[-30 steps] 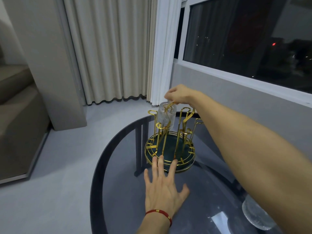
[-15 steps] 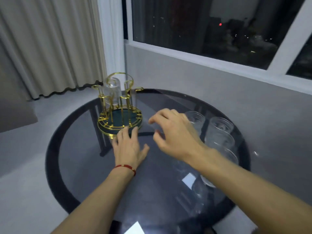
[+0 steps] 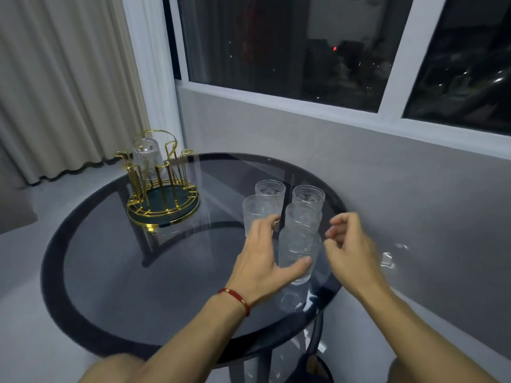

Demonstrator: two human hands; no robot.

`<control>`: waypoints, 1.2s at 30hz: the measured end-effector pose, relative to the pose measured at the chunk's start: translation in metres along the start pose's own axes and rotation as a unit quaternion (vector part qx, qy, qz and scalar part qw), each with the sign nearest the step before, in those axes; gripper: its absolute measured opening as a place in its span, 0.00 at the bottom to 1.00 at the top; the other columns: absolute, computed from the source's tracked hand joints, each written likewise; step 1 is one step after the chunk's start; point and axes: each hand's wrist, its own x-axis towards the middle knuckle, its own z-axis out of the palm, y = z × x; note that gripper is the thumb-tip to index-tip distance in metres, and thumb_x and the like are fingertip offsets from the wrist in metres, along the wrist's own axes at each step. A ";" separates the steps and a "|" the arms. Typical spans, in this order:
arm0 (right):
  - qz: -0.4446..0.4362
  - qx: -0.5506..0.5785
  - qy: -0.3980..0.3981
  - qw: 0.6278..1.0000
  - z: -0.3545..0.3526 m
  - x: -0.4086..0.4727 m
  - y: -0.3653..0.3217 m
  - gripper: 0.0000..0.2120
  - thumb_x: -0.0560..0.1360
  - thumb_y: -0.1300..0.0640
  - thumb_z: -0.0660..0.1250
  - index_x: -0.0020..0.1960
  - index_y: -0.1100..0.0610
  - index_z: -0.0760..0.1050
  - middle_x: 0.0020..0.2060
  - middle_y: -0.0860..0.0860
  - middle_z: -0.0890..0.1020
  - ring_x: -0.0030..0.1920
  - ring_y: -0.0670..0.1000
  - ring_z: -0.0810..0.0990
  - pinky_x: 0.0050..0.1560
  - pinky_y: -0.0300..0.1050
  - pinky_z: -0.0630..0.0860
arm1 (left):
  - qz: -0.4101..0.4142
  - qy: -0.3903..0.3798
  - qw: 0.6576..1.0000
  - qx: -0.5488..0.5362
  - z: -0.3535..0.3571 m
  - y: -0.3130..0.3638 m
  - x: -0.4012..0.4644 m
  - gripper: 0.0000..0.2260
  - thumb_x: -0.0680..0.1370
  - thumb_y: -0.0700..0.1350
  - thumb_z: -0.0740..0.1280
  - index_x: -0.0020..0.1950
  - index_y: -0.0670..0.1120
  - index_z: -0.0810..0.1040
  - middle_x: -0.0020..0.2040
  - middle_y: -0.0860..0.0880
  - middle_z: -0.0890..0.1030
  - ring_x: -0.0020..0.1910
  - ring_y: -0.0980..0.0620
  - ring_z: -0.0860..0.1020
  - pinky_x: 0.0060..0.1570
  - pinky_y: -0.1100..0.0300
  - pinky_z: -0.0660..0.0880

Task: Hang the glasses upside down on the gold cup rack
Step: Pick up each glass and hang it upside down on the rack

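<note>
Glasses first: we've got five of them (image 3: pixel 300 252) standing upright in a tight cluster on the right side of the round dark glass bench (image 3: pixel 116 275), and one more glass (image 3: pixel 147 157) already hanging upside down on the gold cup rack (image 3: pixel 161 186), which sits at the far left of the bench, well apart from the cluster. Rack has a dark green round base with a gold wire rim, and the other prongs we can see are bare.

Our left hand (image 3: pixel 262 261), the one with the red bracelet (image 3: pixel 236 297) on the wrist, is wrapped loosely around the nearest glass: thumb pressed on its lower front, fingers reaching round the far side. It looks like a grasp, and the glass is standing on the bench. Our right hand (image 3: pixel 349 250) is just beside the same glass on the other side, fingers curled but released, not touching anything as far as we can tell. It's a bit blurred.

Behind the bench there's a grey wall, a dark window (image 3: pixel 290 48) and pale curtains (image 3: pixel 63 87).
</note>
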 end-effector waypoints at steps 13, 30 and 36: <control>0.050 0.049 -0.095 0.993 0.010 -0.004 -0.020 0.13 0.81 0.54 0.61 0.54 0.45 0.84 0.51 0.43 0.87 0.50 0.49 0.85 0.56 0.58 0.83 | -0.055 -0.069 0.994 -0.057 -0.006 0.001 0.006 0.45 0.64 0.60 0.79 0.76 0.59 0.62 0.62 0.65 0.71 0.63 0.64 0.70 0.57 0.76 0.63; 0.234 0.513 -0.335 0.754 0.147 0.042 -0.174 0.23 0.88 0.50 0.54 0.67 0.65 0.79 0.61 0.62 0.86 0.63 0.62 0.85 0.60 0.60 0.81 | -0.147 0.250 0.944 -0.159 -0.148 -0.074 0.015 0.34 0.68 0.62 0.74 0.71 0.54 0.72 0.62 0.58 0.78 0.60 0.66 0.76 0.59 0.67 0.74; 0.008 0.147 -0.101 0.984 0.154 0.100 -0.178 0.25 0.83 0.46 0.65 0.78 0.53 0.68 0.73 0.56 0.75 0.69 0.57 0.77 0.71 0.56 0.73 | -0.217 0.131 0.955 0.152 -0.140 -0.151 0.020 0.29 0.78 0.66 0.55 0.75 0.54 0.69 0.81 0.50 0.57 0.81 0.48 0.49 0.78 0.43 0.54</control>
